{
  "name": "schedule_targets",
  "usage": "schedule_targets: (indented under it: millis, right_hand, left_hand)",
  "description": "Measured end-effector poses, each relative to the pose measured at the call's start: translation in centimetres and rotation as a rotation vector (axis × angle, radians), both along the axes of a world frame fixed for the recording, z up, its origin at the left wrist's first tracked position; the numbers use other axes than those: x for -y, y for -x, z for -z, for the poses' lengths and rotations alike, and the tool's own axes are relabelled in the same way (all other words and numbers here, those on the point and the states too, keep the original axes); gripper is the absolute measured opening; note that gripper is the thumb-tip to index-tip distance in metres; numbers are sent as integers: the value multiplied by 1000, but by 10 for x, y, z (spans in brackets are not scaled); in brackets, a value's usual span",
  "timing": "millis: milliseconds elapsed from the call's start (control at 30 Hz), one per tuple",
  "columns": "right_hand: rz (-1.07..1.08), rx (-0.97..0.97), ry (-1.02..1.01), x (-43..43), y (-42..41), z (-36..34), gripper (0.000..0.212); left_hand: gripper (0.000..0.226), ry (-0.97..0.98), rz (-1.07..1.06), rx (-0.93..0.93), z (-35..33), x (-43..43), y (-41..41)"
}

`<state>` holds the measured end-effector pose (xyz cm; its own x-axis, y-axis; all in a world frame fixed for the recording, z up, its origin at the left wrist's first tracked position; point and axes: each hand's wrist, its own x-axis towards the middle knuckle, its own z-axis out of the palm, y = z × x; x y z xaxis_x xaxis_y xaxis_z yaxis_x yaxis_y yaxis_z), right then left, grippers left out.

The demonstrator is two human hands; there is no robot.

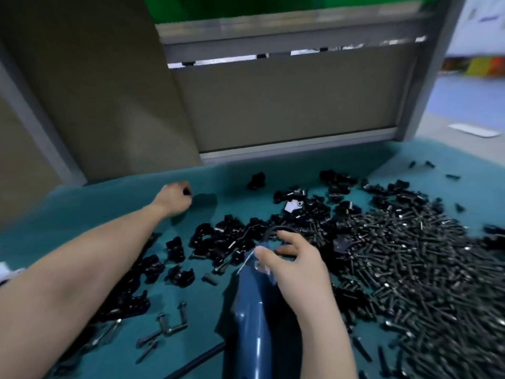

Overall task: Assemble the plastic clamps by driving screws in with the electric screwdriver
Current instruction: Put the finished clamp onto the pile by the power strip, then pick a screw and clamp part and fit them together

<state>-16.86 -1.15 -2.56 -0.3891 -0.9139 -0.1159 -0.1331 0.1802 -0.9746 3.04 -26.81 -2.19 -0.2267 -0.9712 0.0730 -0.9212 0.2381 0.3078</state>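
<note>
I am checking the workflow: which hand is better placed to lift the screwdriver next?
Right. The right hand rests on the blue screwdriver; the left hand is stretched far across the table, pinching a small black part.

1. The table mat (82,203) is plain teal.
2. The clamps (218,236) are glossy black, and so is the small piece (187,191) pinched in the left hand (175,198).
3. The screws (423,255) are black with pale glints.
4. The electric screwdriver (254,310) is slate blue, its cable (196,359) black.
5. The back panel (287,105) is dull grey-brown, its frame (295,144) silver-grey.
</note>
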Motion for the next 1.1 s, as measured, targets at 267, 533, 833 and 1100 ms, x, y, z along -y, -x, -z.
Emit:
schedule_targets:
  millis: [267,533,833,1100]
  right_hand:
    - [29,80,133,13,-7,9,32]
    - [130,295,224,13,1,11,27]
    - [86,451,386,3,-14,-30,42]
    - [-445,309,402,-19,-64,-67,13]
  left_hand:
    - [44,10,442,139,-32,-21,153]
    - [26,-13,310,307,-18,-33,170]
    - [24,412,350,-142,-92,-166,72]
    - [37,395,144,-532,-70,-279,-12]
